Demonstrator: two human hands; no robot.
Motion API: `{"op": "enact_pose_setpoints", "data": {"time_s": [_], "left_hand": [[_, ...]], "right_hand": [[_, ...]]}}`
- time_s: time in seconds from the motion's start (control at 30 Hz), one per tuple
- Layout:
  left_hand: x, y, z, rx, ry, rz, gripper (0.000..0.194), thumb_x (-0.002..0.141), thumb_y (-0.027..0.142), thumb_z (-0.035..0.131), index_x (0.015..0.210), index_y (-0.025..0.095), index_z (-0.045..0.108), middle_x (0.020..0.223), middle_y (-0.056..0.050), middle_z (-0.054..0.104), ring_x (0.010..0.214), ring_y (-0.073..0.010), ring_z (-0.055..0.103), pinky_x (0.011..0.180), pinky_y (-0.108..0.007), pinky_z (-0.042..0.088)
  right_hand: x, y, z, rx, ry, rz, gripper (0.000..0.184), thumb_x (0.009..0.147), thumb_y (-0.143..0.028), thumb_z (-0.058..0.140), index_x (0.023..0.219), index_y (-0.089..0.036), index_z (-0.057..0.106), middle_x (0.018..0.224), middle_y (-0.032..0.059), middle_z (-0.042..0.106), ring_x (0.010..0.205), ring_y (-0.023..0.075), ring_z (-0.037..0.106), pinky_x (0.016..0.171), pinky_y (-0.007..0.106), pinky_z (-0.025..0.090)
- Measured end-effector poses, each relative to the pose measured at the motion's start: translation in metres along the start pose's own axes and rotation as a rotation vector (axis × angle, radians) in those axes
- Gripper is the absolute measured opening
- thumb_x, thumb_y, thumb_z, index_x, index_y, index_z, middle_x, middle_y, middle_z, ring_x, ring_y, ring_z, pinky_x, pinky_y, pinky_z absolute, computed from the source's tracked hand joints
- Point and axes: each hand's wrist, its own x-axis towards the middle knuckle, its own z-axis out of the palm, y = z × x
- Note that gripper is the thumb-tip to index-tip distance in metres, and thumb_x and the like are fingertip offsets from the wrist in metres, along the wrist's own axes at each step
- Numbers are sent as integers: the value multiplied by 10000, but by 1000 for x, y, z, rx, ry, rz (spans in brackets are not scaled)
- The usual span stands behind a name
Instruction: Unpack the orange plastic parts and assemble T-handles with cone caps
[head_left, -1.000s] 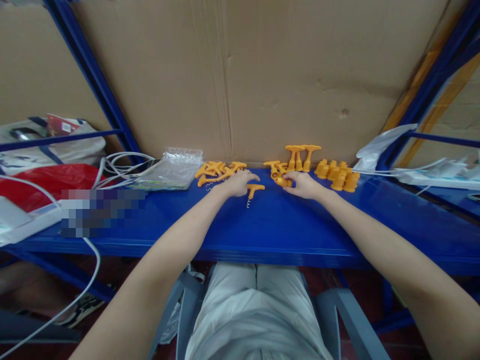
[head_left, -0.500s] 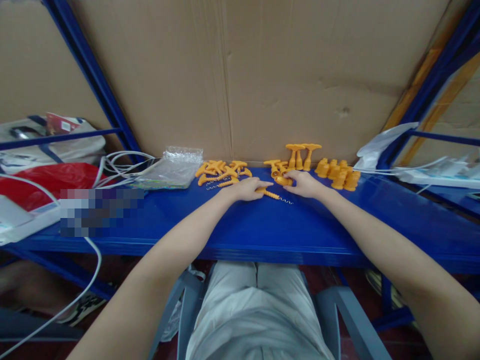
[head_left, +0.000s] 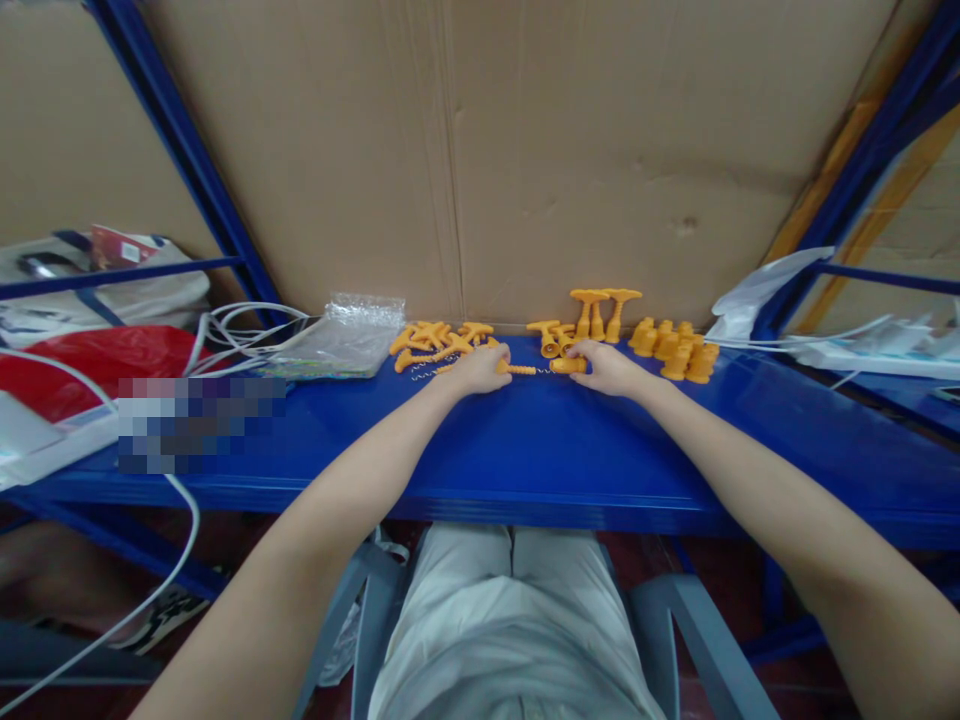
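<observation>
My left hand (head_left: 478, 370) is closed on an orange corkscrew (head_left: 521, 370), whose metal spiral points right. My right hand (head_left: 606, 368) grips an orange hollow sleeve (head_left: 564, 366) lying on its side, with its opening toward the left. The spiral's tip is at the sleeve's mouth; whether it has entered I cannot tell. Left of my hands lies a pile of loose orange corkscrews (head_left: 435, 335) with bare spirals. Behind my right hand, T-handled corkscrews in sleeves (head_left: 615, 315) stand upright, and a couple more (head_left: 550, 342) lie with their open ends facing me.
Several orange sleeves (head_left: 675, 350) stand grouped on the blue table (head_left: 495, 450) at the right. To the left are plastic-wrapped packets (head_left: 345, 345), white cables (head_left: 255, 325) and a red bag (head_left: 112, 365). A cardboard wall (head_left: 525, 150) closes off the back.
My left hand has moved slightly left and back, and the corkscrew has turned from slanting toward me to level, in line with the sleeve. The sleeve now lies sideways, facing the spiral.
</observation>
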Motion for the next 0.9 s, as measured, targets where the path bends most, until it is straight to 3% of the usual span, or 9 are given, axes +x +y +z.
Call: {"op": "enact_pose_setpoints", "data": {"time_s": [0.27, 0.53, 0.9], "left_hand": [[2, -4, 1, -18, 21, -56, 298, 852, 225, 592, 1146, 192, 626, 1027, -67, 754, 989, -238, 698, 838, -304, 512], [3, -4, 0, -21, 7, -67, 318, 869, 256, 579, 1178, 191, 618, 1022, -68, 758, 1001, -248, 690, 824, -308, 507], [2, -3, 2, -69, 96, -17, 308, 818, 251, 616, 1121, 197, 634, 904, -52, 752, 912, -249, 692, 780, -310, 506]], "right_hand": [[-2, -5, -3, -39, -40, 47, 245, 775, -174, 628, 1018, -197, 652, 1074, 105, 749, 961, 268, 710, 847, 354, 543], [-4, -10, -8, -113, -28, 182, 196, 784, -168, 609, 972, -201, 656, 986, 97, 759, 888, 253, 704, 758, 308, 508], [-1, 2, -2, 14, 65, 52, 196, 769, -158, 620, 959, -194, 656, 986, 101, 748, 890, 262, 703, 796, 338, 538]]}}
